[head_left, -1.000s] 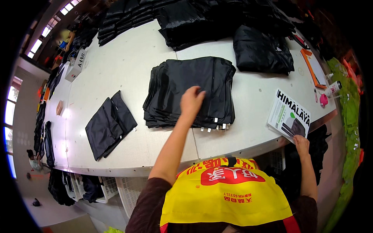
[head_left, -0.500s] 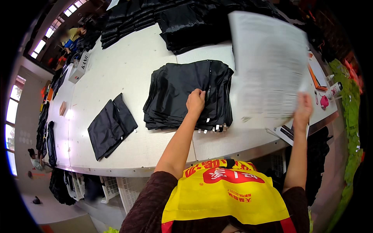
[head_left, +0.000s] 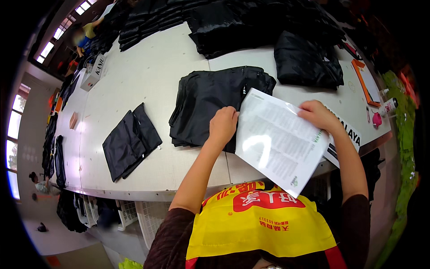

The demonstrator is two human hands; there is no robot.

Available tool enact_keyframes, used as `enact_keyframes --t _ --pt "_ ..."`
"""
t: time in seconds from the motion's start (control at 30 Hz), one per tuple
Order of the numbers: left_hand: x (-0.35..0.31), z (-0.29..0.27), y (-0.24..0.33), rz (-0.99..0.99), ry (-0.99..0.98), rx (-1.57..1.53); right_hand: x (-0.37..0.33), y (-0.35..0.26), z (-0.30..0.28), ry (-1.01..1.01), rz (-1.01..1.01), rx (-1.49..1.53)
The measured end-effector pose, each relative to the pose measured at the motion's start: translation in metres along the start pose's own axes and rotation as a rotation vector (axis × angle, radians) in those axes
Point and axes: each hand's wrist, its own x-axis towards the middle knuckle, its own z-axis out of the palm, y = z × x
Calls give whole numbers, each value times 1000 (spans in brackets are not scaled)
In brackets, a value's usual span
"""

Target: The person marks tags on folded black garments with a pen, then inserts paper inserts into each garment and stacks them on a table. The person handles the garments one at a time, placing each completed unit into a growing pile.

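A see-through plastic bag with printed text (head_left: 277, 141) is stretched between my two hands, tilted over the table's front edge. My right hand (head_left: 319, 115) pinches its upper right edge. My left hand (head_left: 224, 125) is closed at the bag's left edge, fingertips pinching it, though the contact is partly hidden. Below and behind the left hand lies a stack of folded black garments (head_left: 204, 101), its right front part covered by the bag. To the left, a separate folded black garment (head_left: 127, 145) lies by itself on the white table (head_left: 148, 80).
Another black folded pile (head_left: 304, 62) sits farther back right, near long black stacks (head_left: 233, 29) along the far side. An orange-edged tray (head_left: 366, 83), a white bottle (head_left: 389, 106) and a pink object (head_left: 376, 119) are at right. A white box (head_left: 93, 74) stands far left.
My right hand has brought the plastic bag down and left from its raised position, uncovering the back right pile. My left hand has left the top garment for the bag's edge.
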Motion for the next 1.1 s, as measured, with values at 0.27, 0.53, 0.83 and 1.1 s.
enact_keyframes --t 0.27,0.53,0.83,1.1 --pt "-15 -20 8 192 89 163 74 -16 15 -270 32 -149" --pt "-28 -24 1 263 153 96 55 -18 -8 -323 35 104" --pt "-47 -23 -12 143 97 137 36 -12 11 -262 30 282" --pt "-62 -15 -33 159 81 160 47 -21 56 -199 83 282"
